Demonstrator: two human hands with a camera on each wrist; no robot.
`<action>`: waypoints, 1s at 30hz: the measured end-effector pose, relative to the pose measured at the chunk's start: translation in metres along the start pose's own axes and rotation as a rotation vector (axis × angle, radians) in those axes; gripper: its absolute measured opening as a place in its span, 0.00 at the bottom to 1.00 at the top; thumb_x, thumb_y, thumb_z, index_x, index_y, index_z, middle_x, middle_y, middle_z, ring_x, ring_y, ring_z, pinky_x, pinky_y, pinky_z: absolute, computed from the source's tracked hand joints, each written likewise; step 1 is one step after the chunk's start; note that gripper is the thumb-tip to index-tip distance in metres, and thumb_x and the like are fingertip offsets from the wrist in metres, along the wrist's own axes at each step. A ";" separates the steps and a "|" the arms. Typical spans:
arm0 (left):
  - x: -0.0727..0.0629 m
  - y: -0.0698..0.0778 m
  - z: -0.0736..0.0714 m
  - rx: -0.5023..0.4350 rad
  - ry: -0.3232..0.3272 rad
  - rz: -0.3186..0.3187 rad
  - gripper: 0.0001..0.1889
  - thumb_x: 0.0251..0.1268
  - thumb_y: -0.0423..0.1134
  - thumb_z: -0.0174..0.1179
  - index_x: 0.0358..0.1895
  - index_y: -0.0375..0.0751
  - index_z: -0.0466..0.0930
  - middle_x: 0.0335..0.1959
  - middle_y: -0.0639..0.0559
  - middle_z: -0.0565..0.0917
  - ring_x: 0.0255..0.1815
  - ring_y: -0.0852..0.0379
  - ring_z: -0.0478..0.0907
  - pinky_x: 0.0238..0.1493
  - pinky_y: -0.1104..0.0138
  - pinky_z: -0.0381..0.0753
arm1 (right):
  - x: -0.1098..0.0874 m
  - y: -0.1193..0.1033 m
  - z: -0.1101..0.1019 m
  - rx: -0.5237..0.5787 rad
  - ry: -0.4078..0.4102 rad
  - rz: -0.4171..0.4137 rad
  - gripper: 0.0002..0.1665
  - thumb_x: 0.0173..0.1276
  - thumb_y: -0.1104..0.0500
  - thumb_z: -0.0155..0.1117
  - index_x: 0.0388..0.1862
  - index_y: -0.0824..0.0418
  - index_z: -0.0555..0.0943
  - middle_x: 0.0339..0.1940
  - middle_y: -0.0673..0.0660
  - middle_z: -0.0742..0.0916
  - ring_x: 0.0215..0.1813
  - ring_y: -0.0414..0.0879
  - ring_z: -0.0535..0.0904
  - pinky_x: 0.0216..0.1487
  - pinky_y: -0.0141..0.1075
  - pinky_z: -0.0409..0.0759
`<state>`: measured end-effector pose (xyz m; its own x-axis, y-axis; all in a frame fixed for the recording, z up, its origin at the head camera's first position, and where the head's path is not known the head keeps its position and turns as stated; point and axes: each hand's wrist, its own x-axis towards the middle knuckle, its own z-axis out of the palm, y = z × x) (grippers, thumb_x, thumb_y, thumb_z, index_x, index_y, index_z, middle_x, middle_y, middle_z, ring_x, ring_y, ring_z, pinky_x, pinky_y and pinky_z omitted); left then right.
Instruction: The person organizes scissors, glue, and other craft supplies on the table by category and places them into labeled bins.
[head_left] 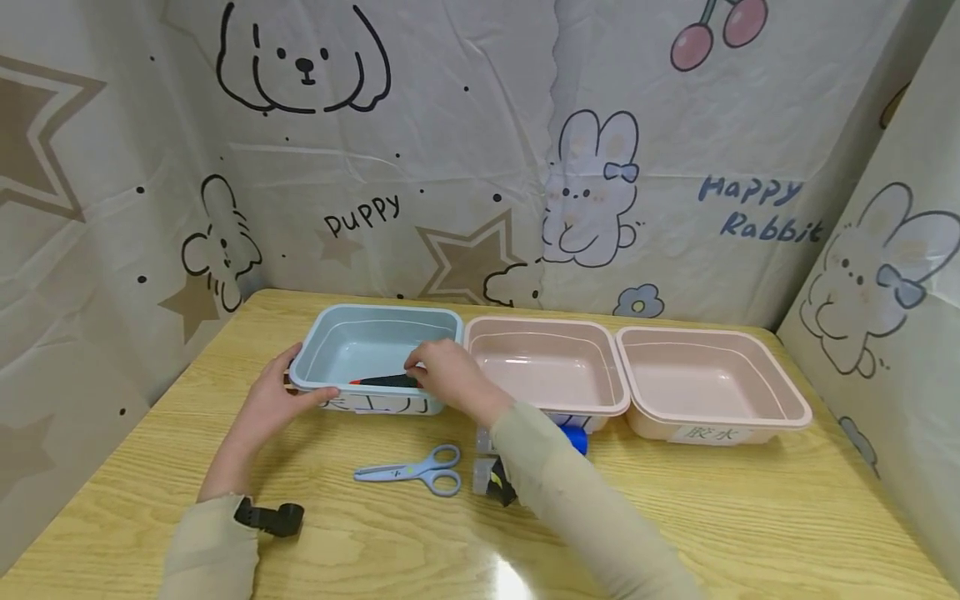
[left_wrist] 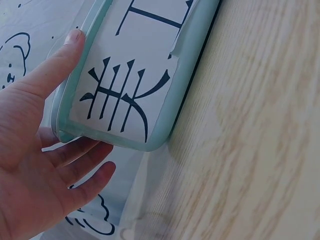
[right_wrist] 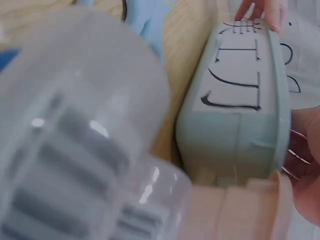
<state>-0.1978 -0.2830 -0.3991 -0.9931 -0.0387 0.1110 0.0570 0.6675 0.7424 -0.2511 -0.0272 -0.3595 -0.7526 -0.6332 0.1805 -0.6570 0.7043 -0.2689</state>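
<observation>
A light blue plastic bin (head_left: 352, 332) stands at the left of the row, a white label with black characters (left_wrist: 120, 95) on its front. My left hand (head_left: 272, 402) grips its left front corner, thumb along the rim and fingers below the rim outside. Over the bin's right part, my right hand (head_left: 450, 375) reaches in and pinches one end of a black utility knife (head_left: 386, 381) with an orange-red tip. The knife lies low along the inner front wall; the hand and rim hide part of it. In the right wrist view, that hand (right_wrist: 307, 165) shows only partly beyond the rim.
Blue-handled scissors (head_left: 412, 472) lie on the wooden table (head_left: 360, 550). Beside them, two clear bottles (head_left: 483, 475) lie partly under my right forearm. Two pink bins, a middle one (head_left: 543, 375) and a right one (head_left: 712, 383), continue the row. A printed curtain (head_left: 450, 150) hangs behind.
</observation>
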 end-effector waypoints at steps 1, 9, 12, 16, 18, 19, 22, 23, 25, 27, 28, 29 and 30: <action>0.000 0.000 0.000 0.003 0.000 -0.001 0.52 0.49 0.55 0.65 0.71 0.35 0.44 0.63 0.32 0.60 0.54 0.38 0.65 0.50 0.50 0.72 | -0.002 0.001 -0.003 0.005 0.007 -0.003 0.10 0.65 0.57 0.58 0.41 0.56 0.84 0.41 0.50 0.86 0.44 0.42 0.80 0.49 0.32 0.76; 0.001 0.001 -0.003 0.018 -0.010 0.004 0.53 0.49 0.56 0.65 0.71 0.35 0.43 0.63 0.31 0.60 0.55 0.38 0.65 0.51 0.48 0.71 | -0.025 0.021 -0.026 0.049 0.012 -0.001 0.12 0.66 0.55 0.58 0.44 0.56 0.83 0.44 0.50 0.85 0.49 0.44 0.79 0.50 0.36 0.76; 0.001 0.002 -0.002 0.026 -0.019 0.011 0.52 0.49 0.56 0.65 0.71 0.36 0.44 0.62 0.31 0.60 0.56 0.37 0.65 0.51 0.46 0.70 | -0.036 0.033 -0.033 0.058 0.039 -0.007 0.12 0.65 0.56 0.58 0.44 0.57 0.83 0.43 0.51 0.85 0.48 0.45 0.79 0.50 0.37 0.76; 0.000 0.006 -0.003 0.086 -0.027 -0.001 0.54 0.48 0.58 0.65 0.71 0.34 0.45 0.61 0.29 0.59 0.57 0.34 0.62 0.52 0.41 0.66 | -0.052 0.050 -0.040 0.063 0.080 -0.021 0.12 0.64 0.56 0.59 0.44 0.58 0.82 0.43 0.52 0.85 0.49 0.46 0.79 0.53 0.38 0.74; -0.001 0.009 -0.004 0.125 -0.024 0.001 0.54 0.47 0.60 0.64 0.70 0.32 0.45 0.61 0.28 0.57 0.58 0.32 0.59 0.54 0.38 0.63 | -0.060 0.058 -0.044 0.076 0.089 -0.015 0.13 0.64 0.55 0.59 0.45 0.59 0.81 0.44 0.52 0.85 0.50 0.46 0.79 0.55 0.38 0.74; 0.000 0.011 -0.004 0.141 -0.020 0.008 0.54 0.47 0.60 0.64 0.70 0.31 0.46 0.62 0.28 0.56 0.59 0.32 0.58 0.54 0.38 0.62 | -0.065 0.061 -0.046 0.080 0.096 -0.008 0.14 0.64 0.55 0.60 0.46 0.59 0.81 0.45 0.53 0.85 0.51 0.47 0.78 0.55 0.39 0.74; 0.000 0.017 -0.005 0.178 0.005 0.055 0.53 0.46 0.58 0.66 0.68 0.29 0.50 0.64 0.29 0.54 0.61 0.32 0.55 0.56 0.38 0.60 | -0.081 0.071 -0.051 0.086 0.110 0.035 0.14 0.64 0.55 0.60 0.47 0.58 0.81 0.46 0.53 0.84 0.52 0.48 0.78 0.55 0.41 0.74; 0.000 0.019 -0.006 0.192 0.019 0.077 0.51 0.46 0.57 0.67 0.67 0.29 0.53 0.63 0.29 0.55 0.61 0.32 0.56 0.56 0.38 0.60 | -0.086 0.075 -0.052 0.077 0.121 0.049 0.14 0.63 0.55 0.60 0.47 0.57 0.81 0.46 0.53 0.84 0.51 0.48 0.78 0.54 0.42 0.74; 0.000 0.023 -0.005 0.221 0.043 0.126 0.46 0.46 0.52 0.68 0.65 0.29 0.58 0.62 0.30 0.58 0.60 0.33 0.57 0.56 0.40 0.61 | -0.097 0.082 -0.054 0.059 0.143 0.072 0.14 0.63 0.54 0.61 0.47 0.57 0.81 0.46 0.53 0.84 0.51 0.49 0.78 0.53 0.43 0.74; -0.001 0.026 -0.004 0.252 0.059 0.181 0.40 0.46 0.47 0.69 0.61 0.29 0.64 0.59 0.31 0.62 0.59 0.33 0.59 0.56 0.41 0.62 | -0.107 0.089 -0.056 0.048 0.161 0.084 0.15 0.62 0.54 0.62 0.47 0.57 0.81 0.46 0.53 0.84 0.51 0.49 0.78 0.53 0.44 0.74; -0.001 0.028 -0.003 0.271 0.066 0.211 0.37 0.46 0.44 0.69 0.59 0.30 0.66 0.58 0.31 0.64 0.58 0.34 0.61 0.55 0.42 0.62 | -0.112 0.092 -0.057 0.044 0.168 0.095 0.15 0.62 0.54 0.62 0.47 0.56 0.81 0.46 0.53 0.84 0.52 0.50 0.77 0.54 0.45 0.74; -0.002 0.031 -0.002 0.283 0.071 0.240 0.34 0.46 0.42 0.69 0.57 0.30 0.69 0.56 0.32 0.66 0.57 0.34 0.62 0.54 0.42 0.63 | -0.117 0.096 -0.058 0.047 0.172 0.107 0.16 0.62 0.53 0.62 0.47 0.57 0.81 0.47 0.53 0.84 0.53 0.51 0.77 0.55 0.46 0.73; -0.003 0.033 -0.001 0.293 0.072 0.267 0.31 0.47 0.40 0.69 0.55 0.31 0.70 0.54 0.34 0.68 0.56 0.35 0.63 0.54 0.43 0.64 | -0.123 0.099 -0.059 0.050 0.173 0.125 0.16 0.62 0.53 0.62 0.48 0.56 0.80 0.48 0.54 0.83 0.54 0.51 0.76 0.55 0.46 0.73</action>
<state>-0.1933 -0.2612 -0.3744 -0.9370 0.1198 0.3281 0.2699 0.8445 0.4626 -0.2259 0.1392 -0.3520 -0.8270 -0.4747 0.3013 -0.5587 0.7540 -0.3455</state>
